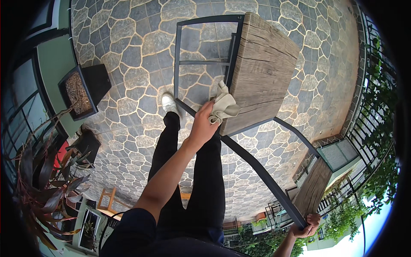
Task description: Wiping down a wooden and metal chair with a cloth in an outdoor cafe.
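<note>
A chair with a dark metal frame (258, 168) and a wood-grain seat (265, 70) is tipped over in front of my legs, its legs pointing left. My left hand (202, 127) is closed on a crumpled beige cloth (225, 104). This cloth lies against the near left edge of the seat, beside the frame. At the lower right, my right hand (305, 228) wraps round the end of the chair's wooden backrest (314, 185), where it meets the metal upright. Part of the frame behind the cloth is hidden.
Stone-patterned paving (141, 55) spreads under the chair and my white shoe (168, 103). On the left stand a dark square planter (102, 88) with soil and a dark-leaved plant (47, 184). A wooden chair (107, 199) stands lower left. Railings (364, 137) and greenery line the right.
</note>
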Tool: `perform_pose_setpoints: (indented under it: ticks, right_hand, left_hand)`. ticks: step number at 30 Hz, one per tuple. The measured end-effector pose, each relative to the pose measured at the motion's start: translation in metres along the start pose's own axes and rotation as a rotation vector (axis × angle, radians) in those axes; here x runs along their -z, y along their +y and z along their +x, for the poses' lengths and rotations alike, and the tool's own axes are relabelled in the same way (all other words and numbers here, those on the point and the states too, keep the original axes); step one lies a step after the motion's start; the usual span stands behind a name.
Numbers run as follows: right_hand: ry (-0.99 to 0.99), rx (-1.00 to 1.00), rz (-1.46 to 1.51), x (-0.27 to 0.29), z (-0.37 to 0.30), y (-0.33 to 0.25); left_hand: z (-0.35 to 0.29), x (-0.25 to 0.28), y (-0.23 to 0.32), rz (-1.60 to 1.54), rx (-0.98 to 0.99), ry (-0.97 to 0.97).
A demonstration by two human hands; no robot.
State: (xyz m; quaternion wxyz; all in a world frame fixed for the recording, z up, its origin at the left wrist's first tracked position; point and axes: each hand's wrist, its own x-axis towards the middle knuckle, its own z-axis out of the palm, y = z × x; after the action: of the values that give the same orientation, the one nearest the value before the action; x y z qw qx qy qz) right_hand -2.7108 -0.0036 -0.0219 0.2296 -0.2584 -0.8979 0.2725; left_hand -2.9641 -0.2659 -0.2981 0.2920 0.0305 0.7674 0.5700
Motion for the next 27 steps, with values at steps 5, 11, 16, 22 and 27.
perform_pose_setpoints:
  ticks: [5, 11, 16, 22, 27]
  right_hand:
    - [0.011, -0.056, -0.007, 0.0, 0.003, -0.005]
    - [0.033, -0.088, -0.024, 0.006, -0.002, -0.003]
    - [0.03, -0.057, -0.055, 0.007, -0.001, -0.006]
    - [0.011, -0.054, -0.108, 0.004, 0.001, -0.01]
    - [0.034, -0.08, -0.064, 0.008, -0.001, -0.006]
  left_hand:
    - [-0.072, -0.01, -0.015, 0.03, 0.144, -0.02]
    - [-0.113, -0.033, -0.033, -0.527, 0.529, 0.057]
    - [-0.1, -0.047, -0.033, -1.245, 0.937, 0.266]
    - [-0.072, -0.034, -0.046, -1.026, 0.652, 0.807]
    - [-0.072, -0.013, -0.06, -0.727, 0.546, 0.582]
